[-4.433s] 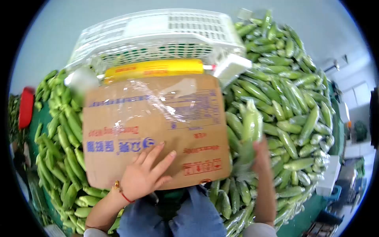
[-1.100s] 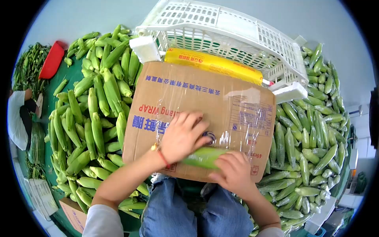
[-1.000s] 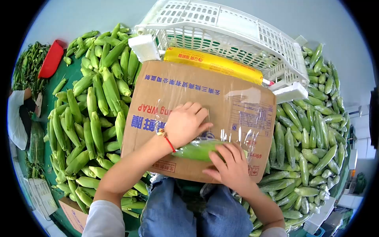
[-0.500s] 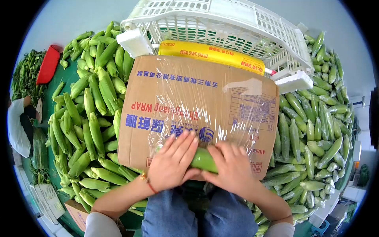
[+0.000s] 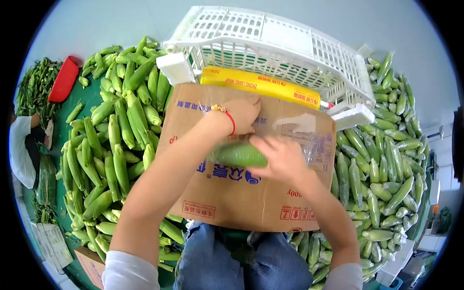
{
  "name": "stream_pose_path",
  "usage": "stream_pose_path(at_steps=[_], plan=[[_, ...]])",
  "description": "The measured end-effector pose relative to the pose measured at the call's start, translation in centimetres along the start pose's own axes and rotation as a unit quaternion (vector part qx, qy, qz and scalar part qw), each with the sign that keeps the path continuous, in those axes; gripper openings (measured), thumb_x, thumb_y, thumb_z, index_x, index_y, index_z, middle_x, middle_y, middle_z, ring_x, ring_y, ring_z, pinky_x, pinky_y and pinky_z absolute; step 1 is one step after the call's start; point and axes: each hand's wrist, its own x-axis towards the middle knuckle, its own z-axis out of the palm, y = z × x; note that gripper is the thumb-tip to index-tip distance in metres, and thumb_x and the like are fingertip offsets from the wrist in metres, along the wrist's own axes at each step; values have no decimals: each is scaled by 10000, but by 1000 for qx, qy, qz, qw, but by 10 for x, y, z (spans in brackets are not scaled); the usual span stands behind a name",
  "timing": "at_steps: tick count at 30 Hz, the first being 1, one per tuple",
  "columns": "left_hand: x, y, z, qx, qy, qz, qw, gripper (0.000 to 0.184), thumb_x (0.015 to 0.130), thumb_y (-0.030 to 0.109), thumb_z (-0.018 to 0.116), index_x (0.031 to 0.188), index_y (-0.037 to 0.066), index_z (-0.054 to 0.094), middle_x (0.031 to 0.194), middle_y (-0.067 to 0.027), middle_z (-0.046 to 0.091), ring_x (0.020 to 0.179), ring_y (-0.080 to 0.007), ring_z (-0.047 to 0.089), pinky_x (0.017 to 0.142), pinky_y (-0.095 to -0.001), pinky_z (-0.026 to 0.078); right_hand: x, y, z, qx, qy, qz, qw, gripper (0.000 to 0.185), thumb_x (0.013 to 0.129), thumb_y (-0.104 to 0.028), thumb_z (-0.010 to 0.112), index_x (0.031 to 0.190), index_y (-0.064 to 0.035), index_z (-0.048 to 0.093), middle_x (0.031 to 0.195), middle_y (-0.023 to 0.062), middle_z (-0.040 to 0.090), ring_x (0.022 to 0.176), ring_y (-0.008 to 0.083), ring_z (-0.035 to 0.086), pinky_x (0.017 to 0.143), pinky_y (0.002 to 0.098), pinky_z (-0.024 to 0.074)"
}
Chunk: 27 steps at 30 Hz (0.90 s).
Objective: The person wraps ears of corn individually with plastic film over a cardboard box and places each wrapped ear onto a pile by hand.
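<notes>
A green corn ear [image 5: 238, 154] lies crosswise over the cardboard box [image 5: 232, 203], its left part blurred. My right hand [image 5: 278, 157] grips the ear's right end. Beyond the ear, near the box's far edge, my left hand [image 5: 241, 116] presses down on the film with its fingers bent together; what they pinch is too small to make out. Clear film shows at the right of the box top. Right behind the box is a yellow roll of wrap [image 5: 261, 86], held between white foam blocks [image 5: 175, 68].
Unwrapped corn [image 5: 113, 130] is heaped at the left, film-wrapped corn [image 5: 382, 169] at the right. A white crate [image 5: 285, 43] stands behind the roll. At the far left are a red scoop [image 5: 65, 79], leafy greens [image 5: 37, 89] and another person [image 5: 24, 145].
The corn ear has moved away from my body, up the box. My left hand has left the ear and reached toward the roll. Film no longer covers the box's near part.
</notes>
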Motion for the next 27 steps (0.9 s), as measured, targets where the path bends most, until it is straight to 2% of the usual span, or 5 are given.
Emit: stream_pose_path(at_steps=[11,16,20,22,27], plan=[[-63,54,8,-188,365,66,909,504,823,255,699,1274,70,571,1403,-194,473,1285,-346,477,1111,-431,338,-124,-64,-59,369,-225,265,862,664,838,-531,628,1318,-91,498,966,172,664,785,291,679,720,379,559],[-94,111,22,-271,410,117,863,517,833,234,654,1325,107,556,1455,-159,439,1394,-285,368,1121,-450,314,-87,-64,-57,781,-176,447,398,605,953,-537,439,1276,-27,472,942,221,632,735,337,648,657,410,552],[-75,111,2,-756,379,40,532,573,846,120,583,1400,58,449,1284,-135,537,1142,-232,538,889,-355,505,-74,-90,8,985,-130,97,-54,836,891,-755,262,1455,-146,365,748,176,548,478,255,539,417,357,490],[-70,100,1,-896,261,127,335,609,863,172,565,1437,64,392,1106,-89,587,899,-181,605,749,-305,549,-60,-97,18,992,-122,43,-11,844,878,-782,239,1470,-191,354,700,142,494,427,229,497,348,333,441],[-86,81,20,-778,378,-190,464,203,979,148,468,1142,32,503,840,-60,520,700,-173,592,655,-331,541,-92,-68,-2,921,-127,282,238,749,884,-537,622,1428,-82,383,1119,192,593,762,229,634,551,347,544]])
